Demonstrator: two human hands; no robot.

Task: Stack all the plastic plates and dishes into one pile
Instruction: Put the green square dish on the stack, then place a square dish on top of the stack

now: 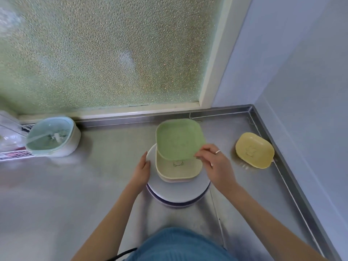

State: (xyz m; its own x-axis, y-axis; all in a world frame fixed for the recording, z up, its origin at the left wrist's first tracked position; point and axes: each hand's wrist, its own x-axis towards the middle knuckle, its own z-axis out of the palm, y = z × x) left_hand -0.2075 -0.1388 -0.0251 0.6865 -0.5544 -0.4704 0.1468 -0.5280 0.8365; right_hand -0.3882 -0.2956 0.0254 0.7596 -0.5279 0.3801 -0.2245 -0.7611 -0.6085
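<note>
Lowering the green square plastic dish point(179, 139), I am pinching its near corner with my right hand point(212, 164), tilted above the cream square dish point(178, 167) topping the pile on the white round plates point(178, 191). My left hand point(141, 171), fingers spread, is steadying the plates' rim. Released crooked, it could slide off. The yellow oval dish point(254, 150) is waiting on the steel desk point(75, 185), seemingly empty.

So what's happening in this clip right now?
A person is stacking plastic dishes on a steel counter. The right hand pinches a green dish by its near edge, tilted over the pile, not yet seated on the cream dish on top. The left hand rests flat against the round plate's rim. A yellow dish sits apart at right, unstacked.
</note>
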